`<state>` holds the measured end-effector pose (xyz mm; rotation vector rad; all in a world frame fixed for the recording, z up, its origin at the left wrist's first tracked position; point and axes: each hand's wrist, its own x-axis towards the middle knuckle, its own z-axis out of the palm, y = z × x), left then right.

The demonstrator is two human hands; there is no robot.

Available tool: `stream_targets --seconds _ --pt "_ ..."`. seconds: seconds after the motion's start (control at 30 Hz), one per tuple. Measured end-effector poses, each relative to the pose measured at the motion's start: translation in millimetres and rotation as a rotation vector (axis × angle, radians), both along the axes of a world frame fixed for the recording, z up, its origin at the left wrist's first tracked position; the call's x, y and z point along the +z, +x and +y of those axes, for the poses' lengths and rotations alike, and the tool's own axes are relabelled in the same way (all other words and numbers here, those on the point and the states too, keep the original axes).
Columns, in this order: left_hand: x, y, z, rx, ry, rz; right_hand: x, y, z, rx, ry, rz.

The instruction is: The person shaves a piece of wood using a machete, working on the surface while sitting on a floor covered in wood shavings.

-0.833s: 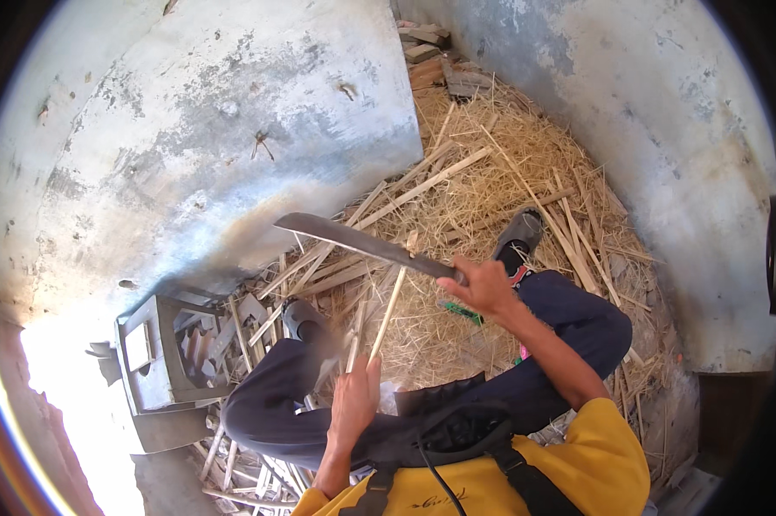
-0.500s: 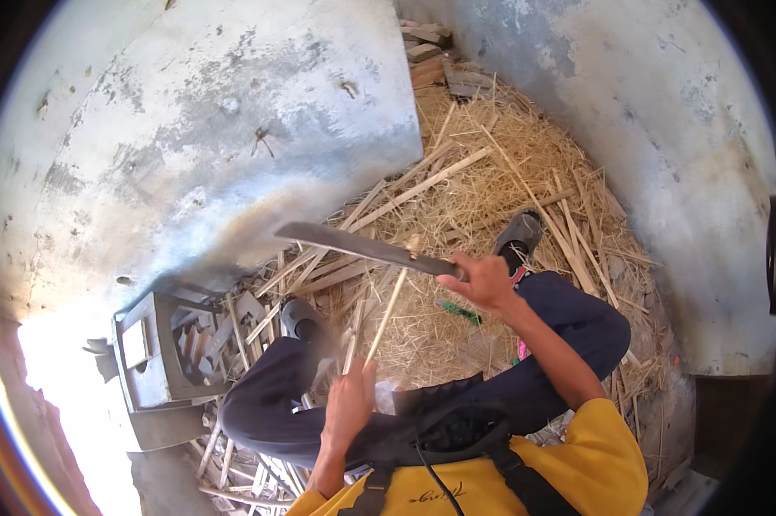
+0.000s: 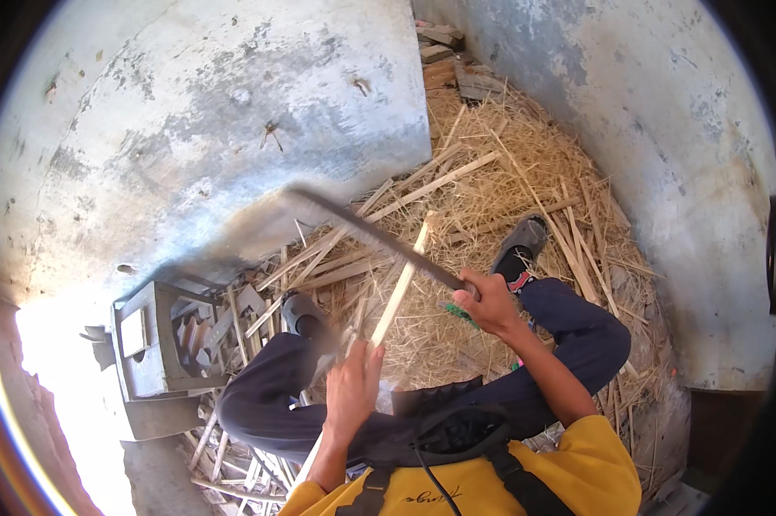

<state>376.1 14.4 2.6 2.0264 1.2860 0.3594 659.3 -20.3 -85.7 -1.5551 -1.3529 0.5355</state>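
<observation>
My right hand (image 3: 491, 305) grips the handle of a long, dark machete (image 3: 366, 230). Its blade slants up to the left, blurred toward the tip, and crosses a pale wooden strip (image 3: 392, 311); whether it touches the wood I cannot tell. Closed round the lower part of that strip is my left hand (image 3: 351, 385), above my left thigh. The strip leans up and away to the right, with a rough far end near the machete. Part of the strip shows again behind my left wrist.
Straw-like shavings (image 3: 526, 155) cover the floor between my feet and beyond. Long wooden strips (image 3: 440, 182) lie across them. A grey wooden box frame (image 3: 151, 344) stands at the left. Weathered walls (image 3: 190, 112) rise ahead and at the right. A small green object (image 3: 461, 314) lies by my right hand.
The machete's tip has risen and its blade now looks narrower, tilted more steeply. The strip has turned to show a wider pale face, and its far end reaches farther away.
</observation>
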Motion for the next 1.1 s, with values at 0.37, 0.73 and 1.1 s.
stream_targets --seconds 0.37,0.73,1.1 --pt "-12 -31 2 -0.185 -0.134 -0.072 22 10 4 0.042 0.109 -0.53" --pt "13 -25 -11 -0.124 -0.277 -0.129 30 32 5 -0.035 0.042 -0.454" --pt "11 -27 -16 -0.343 0.045 0.128 19 42 6 -0.065 0.058 -0.563"
